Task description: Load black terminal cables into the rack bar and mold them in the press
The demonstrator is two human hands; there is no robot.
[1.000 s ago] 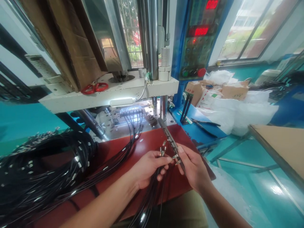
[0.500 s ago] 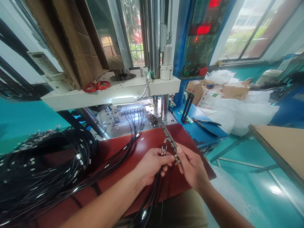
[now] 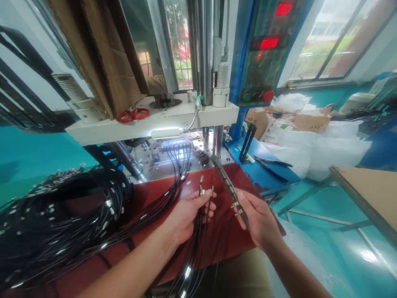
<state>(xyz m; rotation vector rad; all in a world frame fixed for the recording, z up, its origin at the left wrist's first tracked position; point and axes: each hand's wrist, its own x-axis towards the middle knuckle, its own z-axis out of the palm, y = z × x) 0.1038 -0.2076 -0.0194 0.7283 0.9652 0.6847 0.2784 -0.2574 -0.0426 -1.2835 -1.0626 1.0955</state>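
Observation:
My left hand (image 3: pixel 190 213) is closed around several thin black cables (image 3: pixel 196 252), with small metal connector ends poking up past the thumb. In my right hand (image 3: pixel 259 213) is a narrow slotted metal bar (image 3: pixel 226 180), tilted with its far end toward the machine. Small brass-coloured ends sit on the bar near my fingers. The two hands are apart above a red-brown table (image 3: pixel 149 190). More black cables (image 3: pixel 177 165) run across the table to a lit metal block (image 3: pixel 174 152) in the press.
A thick coil of black cables (image 3: pixel 71 219) lies at the left. Red-handled scissors (image 3: pixel 133 114) rest on the press's white plate (image 3: pixel 186 118). Pliers (image 3: pixel 271 165) lie on a blue ledge at the right, before white bags (image 3: pixel 328 151). A brown table (image 3: pixel 369 194) stands farther right.
My left hand has drawn away from the bar to the left, with the cable ends in it. My right hand still holds the bar, slightly lower and farther right. The view has shifted a little.

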